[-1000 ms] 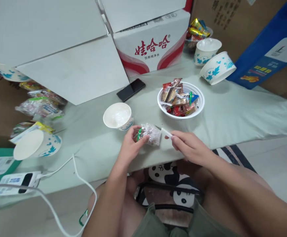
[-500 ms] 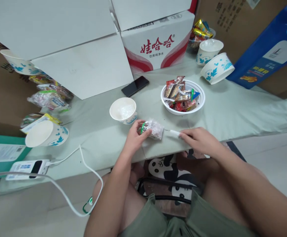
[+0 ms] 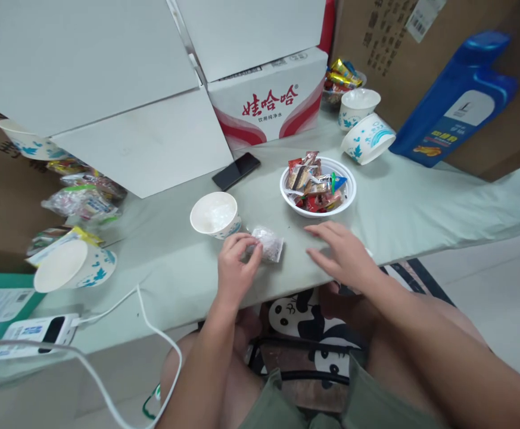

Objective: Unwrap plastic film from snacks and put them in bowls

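My left hand [image 3: 237, 265] has its thumb and fingers bent together at the left edge of a small clear plastic snack packet [image 3: 269, 244], which rests on the cloth-covered table. Its fingers hide that edge of the packet. Just beyond stands a paper bowl [image 3: 215, 213] with a clear plastic lining. My right hand [image 3: 340, 253] is open over the table, fingers stretched toward the packet, with nothing in them. A bit of something white [image 3: 369, 252] shows beside the right wrist; most of it is hidden. Wrapped snacks [image 3: 311, 185] fill a white plastic bowl [image 3: 351, 196] beyond the right hand.
A black phone [image 3: 236, 171] lies before white cartons [image 3: 268, 98]. At left are a tipped paper bowl [image 3: 103, 267], bagged snacks [image 3: 81, 202] and a power bank [image 3: 31, 336] with a white cable [image 3: 156, 328]. Paper bowls [image 3: 367, 140] and a blue bottle [image 3: 456, 107] stand right.
My right hand has let go of the thin white-handled tool and opened. The packet has come down onto the table, and my left fingers have shifted to its edge. The view has tilted slightly.
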A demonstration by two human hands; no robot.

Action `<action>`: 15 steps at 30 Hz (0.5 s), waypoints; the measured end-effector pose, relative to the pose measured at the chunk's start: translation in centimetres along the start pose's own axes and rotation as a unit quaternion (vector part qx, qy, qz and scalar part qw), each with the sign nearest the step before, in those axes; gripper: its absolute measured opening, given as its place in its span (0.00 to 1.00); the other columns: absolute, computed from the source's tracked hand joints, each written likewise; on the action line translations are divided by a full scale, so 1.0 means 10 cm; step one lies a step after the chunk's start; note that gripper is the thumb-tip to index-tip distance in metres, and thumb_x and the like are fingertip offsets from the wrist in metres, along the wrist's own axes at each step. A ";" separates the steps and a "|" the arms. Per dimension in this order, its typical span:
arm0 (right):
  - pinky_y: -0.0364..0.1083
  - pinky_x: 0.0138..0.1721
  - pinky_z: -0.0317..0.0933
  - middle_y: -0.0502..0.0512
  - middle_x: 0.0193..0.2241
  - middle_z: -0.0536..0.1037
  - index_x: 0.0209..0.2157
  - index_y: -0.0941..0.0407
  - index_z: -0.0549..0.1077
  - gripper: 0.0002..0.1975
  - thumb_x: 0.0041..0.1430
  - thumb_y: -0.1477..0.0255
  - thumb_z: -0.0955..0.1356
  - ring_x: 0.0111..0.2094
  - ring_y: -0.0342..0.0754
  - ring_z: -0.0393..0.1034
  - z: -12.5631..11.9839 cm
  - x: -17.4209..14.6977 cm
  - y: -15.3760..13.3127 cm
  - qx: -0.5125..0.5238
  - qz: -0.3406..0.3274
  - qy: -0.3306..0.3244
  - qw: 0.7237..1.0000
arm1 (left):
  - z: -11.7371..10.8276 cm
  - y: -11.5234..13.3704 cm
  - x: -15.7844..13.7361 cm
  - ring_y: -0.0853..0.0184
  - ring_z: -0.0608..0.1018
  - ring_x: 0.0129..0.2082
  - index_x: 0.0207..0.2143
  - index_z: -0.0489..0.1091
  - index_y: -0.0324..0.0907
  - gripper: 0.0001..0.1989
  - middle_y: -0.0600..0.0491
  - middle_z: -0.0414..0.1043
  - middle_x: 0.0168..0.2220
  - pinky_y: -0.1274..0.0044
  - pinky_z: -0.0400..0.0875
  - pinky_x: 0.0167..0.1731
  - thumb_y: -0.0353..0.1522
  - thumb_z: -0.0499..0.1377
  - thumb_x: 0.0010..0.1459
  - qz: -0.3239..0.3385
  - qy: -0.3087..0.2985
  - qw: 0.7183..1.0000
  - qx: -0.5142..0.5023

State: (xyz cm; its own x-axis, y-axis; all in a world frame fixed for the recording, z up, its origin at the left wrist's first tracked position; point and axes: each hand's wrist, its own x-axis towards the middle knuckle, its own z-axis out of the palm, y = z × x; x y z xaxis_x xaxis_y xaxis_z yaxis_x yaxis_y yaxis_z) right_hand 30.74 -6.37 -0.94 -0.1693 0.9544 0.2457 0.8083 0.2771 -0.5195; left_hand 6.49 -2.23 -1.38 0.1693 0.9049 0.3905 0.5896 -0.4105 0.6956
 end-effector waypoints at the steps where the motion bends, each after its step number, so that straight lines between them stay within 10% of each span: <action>1: 0.54 0.48 0.67 0.65 0.50 0.75 0.59 0.58 0.69 0.23 0.63 0.67 0.67 0.48 0.56 0.72 0.04 0.01 -0.06 0.043 -0.033 -0.005 0.999 | -0.01 0.07 -0.02 0.63 0.80 0.40 0.32 0.76 0.43 0.06 0.50 0.78 0.36 0.69 0.73 0.47 0.32 0.60 0.61 0.033 -0.023 0.999 -0.003; 6: 0.52 0.47 0.68 0.63 0.54 0.71 0.52 0.54 0.72 0.17 0.60 0.75 0.67 0.46 0.52 0.73 0.16 0.06 -0.24 0.126 -0.101 -0.034 0.986 | -0.01 0.24 -0.11 0.67 0.83 0.40 0.42 0.76 0.44 0.08 0.51 0.83 0.39 0.74 0.76 0.44 0.29 0.56 0.64 0.135 -0.125 0.976 -0.113; 11: 0.48 0.43 0.67 0.56 0.38 0.75 0.35 0.55 0.72 0.07 0.60 0.78 0.63 0.40 0.49 0.72 0.06 0.00 -0.11 0.127 -0.071 -0.052 0.988 | 0.04 0.05 -0.05 0.57 0.77 0.56 0.50 0.74 0.43 0.16 0.44 0.77 0.55 0.64 0.71 0.57 0.35 0.63 0.60 0.073 -0.084 0.994 0.002; 15: 0.49 0.42 0.65 0.56 0.39 0.75 0.33 0.55 0.70 0.06 0.57 0.79 0.63 0.41 0.51 0.72 -0.04 -0.07 0.04 0.085 -0.037 -0.081 0.992 | 0.11 0.00 0.00 0.60 0.81 0.46 0.37 0.78 0.43 0.07 0.46 0.82 0.44 0.66 0.74 0.51 0.34 0.61 0.62 0.037 -0.081 0.996 0.012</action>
State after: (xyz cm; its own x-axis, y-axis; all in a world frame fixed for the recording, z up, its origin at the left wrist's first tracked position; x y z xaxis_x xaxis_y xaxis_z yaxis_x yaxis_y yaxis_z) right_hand 31.39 -6.94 -1.00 -0.3241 0.9322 0.1610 0.6862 0.3488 -0.6383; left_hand 7.36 -2.15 -2.01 0.3370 0.8797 0.3354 0.5898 -0.4750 0.6531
